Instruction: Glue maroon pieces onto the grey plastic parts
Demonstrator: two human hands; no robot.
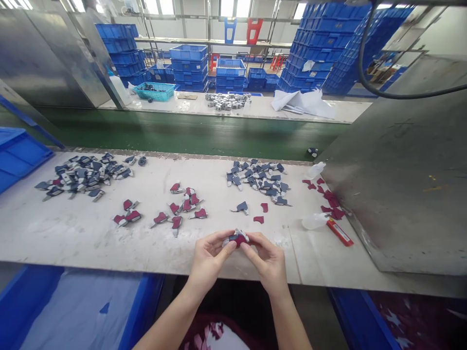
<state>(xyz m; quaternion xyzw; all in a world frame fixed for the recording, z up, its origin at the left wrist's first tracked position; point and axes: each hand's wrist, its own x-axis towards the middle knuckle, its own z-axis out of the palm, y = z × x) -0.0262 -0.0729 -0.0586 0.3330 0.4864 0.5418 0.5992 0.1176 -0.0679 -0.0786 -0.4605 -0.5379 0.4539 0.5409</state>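
Observation:
Between my left hand (209,260) and my right hand (268,260) is a small grey part with a maroon patch (239,238). Both thumbs press on its near side, while the fingers close around its ends. Just beyond lie two loose maroon patches (259,219) and a single grey part with a dark blue patch (241,208). Left of my hands are scattered grey parts with maroon faces (177,223). A heap of dark-blue-faced parts (260,177) lies farther back.
Another heap of parts (87,175) lies at left. On the right are squeeze bottles (314,221), a red and yellow packet (340,232) and maroon pieces (332,198). A green conveyor belt (189,133) runs behind the table. A metal panel (408,170) bounds the right side; blue bins (155,296) sit below.

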